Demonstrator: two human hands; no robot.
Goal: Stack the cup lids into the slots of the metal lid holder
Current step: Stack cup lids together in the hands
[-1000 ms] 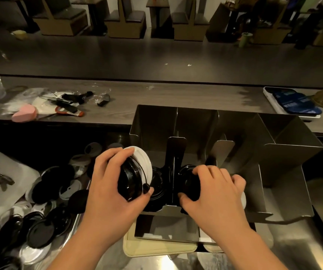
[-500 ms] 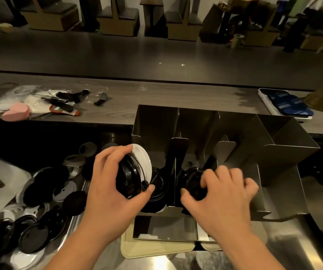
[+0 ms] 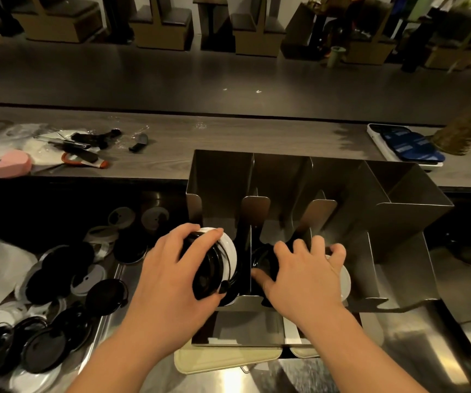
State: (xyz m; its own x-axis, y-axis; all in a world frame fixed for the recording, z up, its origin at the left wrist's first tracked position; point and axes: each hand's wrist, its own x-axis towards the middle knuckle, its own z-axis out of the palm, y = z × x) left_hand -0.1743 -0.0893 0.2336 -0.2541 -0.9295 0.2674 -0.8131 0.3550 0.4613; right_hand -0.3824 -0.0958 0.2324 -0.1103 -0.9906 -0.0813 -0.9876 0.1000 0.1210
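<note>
Two slots of the metal lid holder (image 3: pixel 399 222) are in use. The left hand (image 3: pixel 169 279) grips a stack of lids (image 3: pixel 214 273) on edge, to fit the left slot. The right hand (image 3: pixel 305 276) curls round black lids (image 3: pixel 265 259) in the next slot, likely steadying them.

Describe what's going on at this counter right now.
A person is filling a metal holder with cup lids. The left hand grips a black-and-white lid stack at the holder's left slot. The right hand curls round a second stack in the next slot. Loose lids lie piled to the left.
</note>
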